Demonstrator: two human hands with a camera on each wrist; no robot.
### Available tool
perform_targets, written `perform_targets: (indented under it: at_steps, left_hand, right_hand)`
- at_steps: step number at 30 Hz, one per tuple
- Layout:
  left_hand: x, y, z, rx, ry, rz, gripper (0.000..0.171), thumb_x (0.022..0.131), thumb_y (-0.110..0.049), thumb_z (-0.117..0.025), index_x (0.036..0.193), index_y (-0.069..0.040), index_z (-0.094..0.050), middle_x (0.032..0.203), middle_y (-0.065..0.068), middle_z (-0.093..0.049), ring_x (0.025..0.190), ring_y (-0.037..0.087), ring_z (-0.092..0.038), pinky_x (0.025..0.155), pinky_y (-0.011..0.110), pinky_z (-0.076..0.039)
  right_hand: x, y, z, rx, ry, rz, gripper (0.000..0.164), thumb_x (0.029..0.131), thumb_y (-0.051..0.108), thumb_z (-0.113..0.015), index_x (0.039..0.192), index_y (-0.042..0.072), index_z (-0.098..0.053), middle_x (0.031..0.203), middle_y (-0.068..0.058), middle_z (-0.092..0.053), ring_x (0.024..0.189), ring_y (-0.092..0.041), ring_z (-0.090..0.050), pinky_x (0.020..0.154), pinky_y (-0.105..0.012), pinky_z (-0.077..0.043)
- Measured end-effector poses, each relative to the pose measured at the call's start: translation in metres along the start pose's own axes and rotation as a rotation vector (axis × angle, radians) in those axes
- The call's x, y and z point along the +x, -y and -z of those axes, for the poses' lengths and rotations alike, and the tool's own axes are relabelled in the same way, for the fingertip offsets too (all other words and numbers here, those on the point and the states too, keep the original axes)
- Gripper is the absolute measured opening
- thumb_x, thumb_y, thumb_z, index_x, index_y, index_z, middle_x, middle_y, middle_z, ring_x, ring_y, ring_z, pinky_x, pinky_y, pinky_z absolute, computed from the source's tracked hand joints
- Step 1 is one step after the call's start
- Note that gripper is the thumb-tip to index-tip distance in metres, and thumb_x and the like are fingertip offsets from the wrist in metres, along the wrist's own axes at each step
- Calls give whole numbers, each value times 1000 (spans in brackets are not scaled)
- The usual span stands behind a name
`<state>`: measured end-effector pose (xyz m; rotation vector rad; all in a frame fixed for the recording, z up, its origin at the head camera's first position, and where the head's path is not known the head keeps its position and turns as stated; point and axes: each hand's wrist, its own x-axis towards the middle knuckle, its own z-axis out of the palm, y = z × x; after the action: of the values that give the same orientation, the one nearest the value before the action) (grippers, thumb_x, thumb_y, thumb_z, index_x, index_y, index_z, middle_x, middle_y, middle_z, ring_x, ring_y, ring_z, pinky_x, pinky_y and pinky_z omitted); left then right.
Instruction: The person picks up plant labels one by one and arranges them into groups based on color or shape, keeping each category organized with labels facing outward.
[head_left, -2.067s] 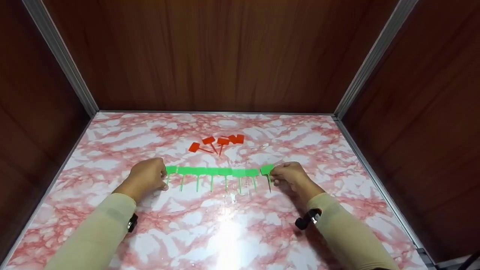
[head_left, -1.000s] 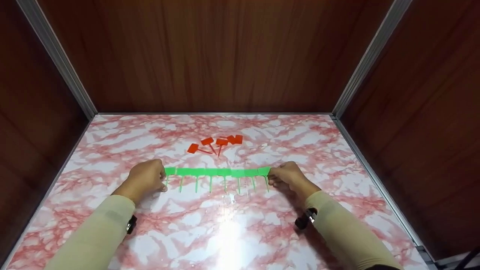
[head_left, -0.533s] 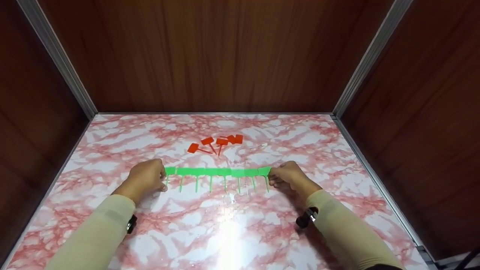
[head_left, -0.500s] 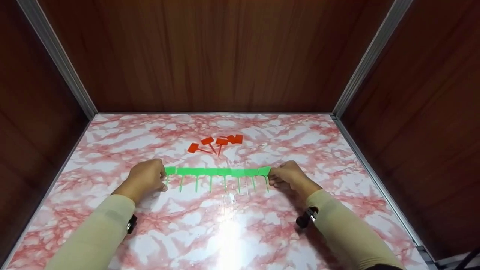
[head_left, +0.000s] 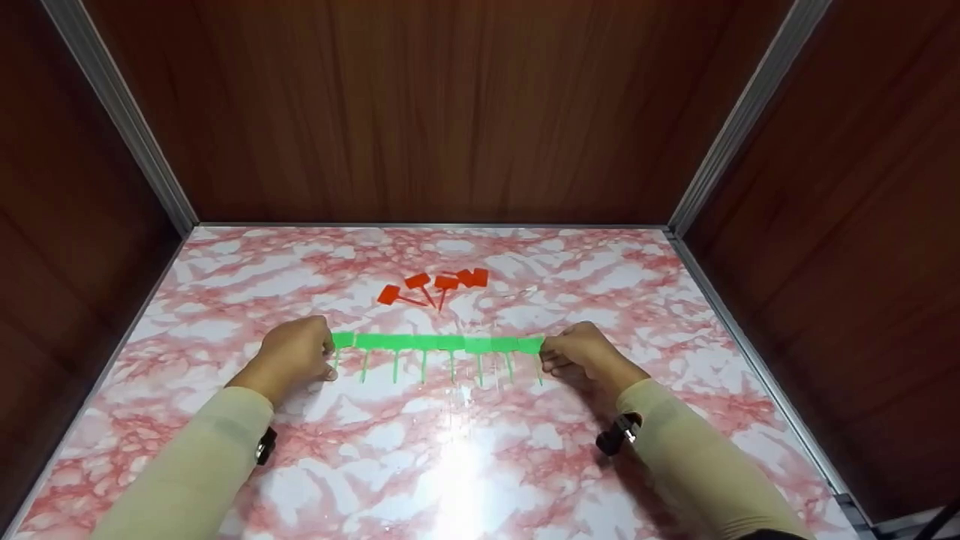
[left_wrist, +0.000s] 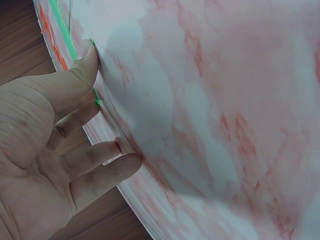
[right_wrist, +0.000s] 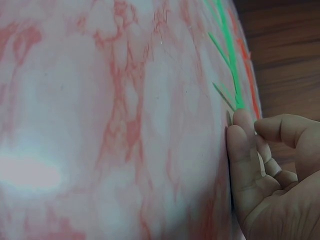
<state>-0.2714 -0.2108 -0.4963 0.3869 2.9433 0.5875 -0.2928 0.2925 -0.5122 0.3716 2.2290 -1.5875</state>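
Note:
In the head view a row of several green plant tags (head_left: 420, 343) lies side by side across the table, with their thin stakes toward me. My left hand (head_left: 298, 351) is at the row's left end. Its thumb and index finger hold the end tag, with green at both fingertips in the left wrist view; part of that tag is hidden. At the other end my right hand (head_left: 589, 350) pinches the edge of the last tag (head_left: 530, 345), which lies flat against its neighbour. The right wrist view shows its fingertips (right_wrist: 244, 120) close together at that tag.
Behind the row several red plant tags (head_left: 447, 283) lie loose, some overlapping. The table (head_left: 360, 465) has a pink and white marbled top. Dark wooden panels (head_left: 435, 112) with metal edging stand at the back and sides.
The right hand has brought the last green tag, earlier tilted and apart, down level against the row. The left hand has stayed in place. The red tags have not moved.

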Motion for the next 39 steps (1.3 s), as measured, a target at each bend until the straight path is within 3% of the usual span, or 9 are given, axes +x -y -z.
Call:
perform_targets:
  at_steps: [11, 19, 30, 34, 39]
  left_hand:
    - [-2, 2, 1, -13, 20, 23, 39, 84, -17, -102, 114, -2, -82, 116, 13, -82, 115, 42, -77, 104, 64, -61]
    - [-5, 4, 2, -23, 29, 34, 40, 83, -15, -103, 114, -1, -81, 117, 12, -81, 114, 41, -77, 102, 63, -63]
    - [-1, 3, 2, 0, 16, 24, 39, 82, -18, -104, 111, -3, -82, 111, 10, -82, 109, 38, -77, 100, 63, -62]
    - [0, 2, 3, -1, 11, 15, 38, 80, -18, -105, 108, -4, -83, 108, 10, -83, 105, 36, -77, 97, 62, -62]
    - [1, 1, 2, -1, 14, 14, 40, 79, -18, -105, 109, -3, -83, 109, 10, -83, 105, 36, -77, 97, 62, -62]
  right_hand:
    - [1, 5, -2, -10, 36, 10, 24, 100, 15, -73, 107, -6, -79, 82, -10, -81, 71, -16, -79, 67, -29, -68]
    - [8, 32, -14, -92, 35, 70, 32, 102, 17, -72, 120, -10, -73, 84, -7, -79, 72, -15, -77, 71, -30, -68]
    - [22, 75, -56, -205, 36, 157, 32, 103, 21, -74, 120, -6, -80, 89, -6, -83, 73, -13, -74, 67, -27, -64]
    - [29, 89, -77, -289, -2, 250, 26, 103, 20, -75, 111, -3, -84, 83, -3, -79, 72, -13, -69, 66, -28, -59]
    - [38, 104, -105, -400, -35, 342, 20, 103, 17, -76, 101, -1, -86, 83, -2, -80, 78, -20, -74, 67, -30, -59]
